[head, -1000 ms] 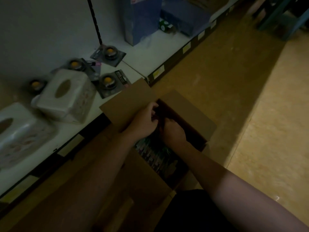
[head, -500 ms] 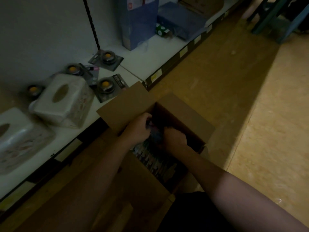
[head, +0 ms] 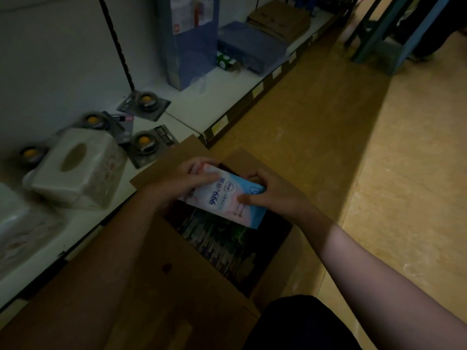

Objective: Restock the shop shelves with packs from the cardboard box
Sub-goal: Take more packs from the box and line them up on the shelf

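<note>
A dim shop aisle with a yellow-brown floor [head: 316, 127], as it reaches me over the head-camera feed: a low white shelf [head: 202, 104] runs along the left, and an open cardboard box [head: 278, 263] sits on the floor against its front edge. Both of the person's hands hold one pack [head: 227, 195] just above the box's mouth. It has a white, pink and blue wrapper with "999" printed on its face, and it is tilted with its lower corner over the box. The left hand [head: 177, 183] has its fingers curled over the pack's upper-left end. The right hand [head: 275, 195] clasps the opposite end, thumb pressed on the printed face and fingers wrapped round the far edge. Below the pack I see more packs [head: 222, 238] standing on edge in a dark row inside the box, their print too dim to read. On the shelf beside the box's raised flap [head: 161, 170] sit a pale tissue-box cover [head: 75, 170] with an oval slot and, around it, four carded items with yellow centres [head: 144, 142] — what they are I cannot tell. A second pale cover [head: 20, 228] shows at the left edge. Further along the shelf stand a tall blue carton [head: 192, 39], a flat blue box [head: 252, 46] and a brown carton [head: 278, 18]. A blue-painted frame [head: 394, 34] stands on the floor at top right.
</note>
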Available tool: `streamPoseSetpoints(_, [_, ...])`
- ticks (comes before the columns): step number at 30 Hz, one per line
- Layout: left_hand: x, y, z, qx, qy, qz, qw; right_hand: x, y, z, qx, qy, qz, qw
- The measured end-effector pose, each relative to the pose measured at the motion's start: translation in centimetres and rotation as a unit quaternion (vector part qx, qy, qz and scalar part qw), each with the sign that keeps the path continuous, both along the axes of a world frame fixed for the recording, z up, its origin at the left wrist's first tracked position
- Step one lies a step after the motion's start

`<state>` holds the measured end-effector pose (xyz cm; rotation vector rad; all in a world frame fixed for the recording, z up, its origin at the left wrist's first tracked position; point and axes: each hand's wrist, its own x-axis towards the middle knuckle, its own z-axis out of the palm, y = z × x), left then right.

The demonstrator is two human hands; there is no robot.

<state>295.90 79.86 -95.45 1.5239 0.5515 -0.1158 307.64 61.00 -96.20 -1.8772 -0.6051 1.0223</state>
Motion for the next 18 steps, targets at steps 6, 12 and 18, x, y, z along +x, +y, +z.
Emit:
streamPoseSetpoints(6, [-0.2, -1.0, -0.9, -0.015, -0.029, 0.076, 0.997, -0.3, 1.1, -1.6, 0.114, 0.132, -0.232, 0.957])
streamPoseSetpoints(12, [-0.3, -2.5, -1.0, 0.023, -0.065, 0.155, 0.986, -2.0, 3.5, -1.2, 0.067, 0.071, -0.285, 0.954])
streamPoseSetpoints(18, [-2.2, -2.7, 6.3, 0.063, -0.029, 0.189, 0.979, -3.7, 3.0, 6.2, 0.073, 0.056, -0.221, 0.971])
